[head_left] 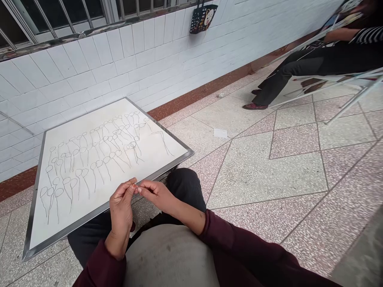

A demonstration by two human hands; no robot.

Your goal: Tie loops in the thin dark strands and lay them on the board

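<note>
Above the near edge of the white table [78, 223], my left hand [122, 205] and my right hand [158, 196] meet fingertip to fingertip. Both are closed in a pinch. Whatever lies between the fingers is too small and too covered to make out. Spread over the tabletop in rough rows are several thin dark wire pieces with a round loop [60, 192] at one end and a long tail. A few straight wires [164, 142] without a clear loop lie at the right of the tabletop.
A white tiled wall [131, 59] with a barred window stands behind the table. A dark patterned bag [203, 19] hangs there. At the upper right sits another person in dark trousers [278, 79], beside metal poles [350, 101]. A white paper piece [220, 133] lies on the floor.
</note>
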